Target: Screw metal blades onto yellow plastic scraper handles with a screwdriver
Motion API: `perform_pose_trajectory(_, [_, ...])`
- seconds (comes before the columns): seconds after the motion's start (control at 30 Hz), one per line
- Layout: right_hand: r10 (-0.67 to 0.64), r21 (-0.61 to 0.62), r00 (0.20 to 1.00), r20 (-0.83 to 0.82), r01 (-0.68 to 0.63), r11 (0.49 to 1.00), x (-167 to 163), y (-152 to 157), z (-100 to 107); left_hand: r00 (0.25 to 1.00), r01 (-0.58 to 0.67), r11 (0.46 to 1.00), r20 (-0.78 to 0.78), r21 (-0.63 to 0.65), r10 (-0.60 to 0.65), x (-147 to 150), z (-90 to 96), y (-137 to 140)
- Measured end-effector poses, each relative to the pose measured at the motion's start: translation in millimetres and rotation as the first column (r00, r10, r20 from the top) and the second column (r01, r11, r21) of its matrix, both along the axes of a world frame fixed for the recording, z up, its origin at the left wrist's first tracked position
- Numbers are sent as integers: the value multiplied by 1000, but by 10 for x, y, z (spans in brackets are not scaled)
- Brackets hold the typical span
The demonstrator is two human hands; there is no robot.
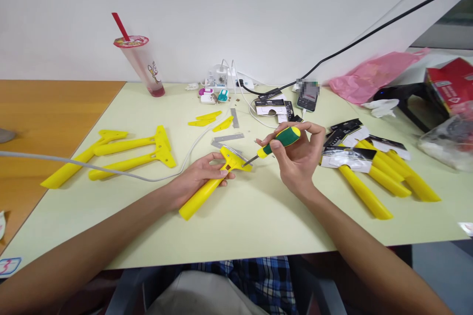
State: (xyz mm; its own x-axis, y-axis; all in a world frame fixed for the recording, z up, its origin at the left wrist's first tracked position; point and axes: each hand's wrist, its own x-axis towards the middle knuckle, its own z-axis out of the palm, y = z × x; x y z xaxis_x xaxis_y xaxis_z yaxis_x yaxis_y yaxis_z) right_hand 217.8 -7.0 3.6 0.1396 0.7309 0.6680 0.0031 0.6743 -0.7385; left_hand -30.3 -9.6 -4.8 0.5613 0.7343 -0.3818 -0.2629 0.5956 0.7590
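My left hand (197, 177) grips a yellow scraper (203, 198) by its neck, with the wide head pointing away from me and a metal blade along its far edge. In my right hand (300, 165) is a screwdriver (283, 141) with a green and yellow handle, pinched between thumb and fingers. Its tip meets the right side of the scraper head, at a screw. Behind the head lie loose flat blades (229, 138) and several small yellow blade covers (204, 119).
Yellow scrapers (125, 165) lie at the left, crossed by a grey cable (111, 170). Carded scrapers (364, 189) are piled at the right. Farther back stand a tilted drink cup (142, 66), a power strip (221, 78), a phone (307, 96) and a pink bag (373, 78).
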Motion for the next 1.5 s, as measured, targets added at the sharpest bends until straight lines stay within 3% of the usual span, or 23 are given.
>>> perform_pose_trajectory(0.2, [4,201,995,95,-23,979,-11,-41,27,1000,2,1000,-1,17,-2,-4,7,8])
perform_pose_trajectory(0.37, [-65,330,958,280,-32,943,72,-23,-30,1000,-12,1000,-2,12,12,3,0,12])
perform_pose_trajectory(0.43, [-70,323,934,349,-49,945,100,-28,-67,1000,-12,1000,-3,8,12,6,-1,15])
perform_pose_trajectory(0.6, [61,243,916,397,-169,955,90,-72,-136,999,-31,1000,15,-4,31,-5,-10,33])
perform_pose_trajectory(0.73, [34,273,900,435,-168,947,28,-56,-163,996,-87,996,33,-36,88,-21,-37,61])
perform_pose_trajectory(1.1, [-232,383,867,442,51,922,-216,329,-32,969,-194,981,159,18,188,-26,-68,61])
perform_pose_trajectory(1.23, [-185,338,864,469,17,941,-334,380,28,947,-271,963,185,9,265,-37,-118,109])
perform_pose_trajectory(1.37, [-92,250,907,410,-15,968,-414,397,-91,936,-302,953,184,-9,299,-34,-159,160])
perform_pose_trajectory(1.5, [-253,284,907,336,159,946,-384,413,-241,938,-306,952,161,-22,306,-18,-139,135])
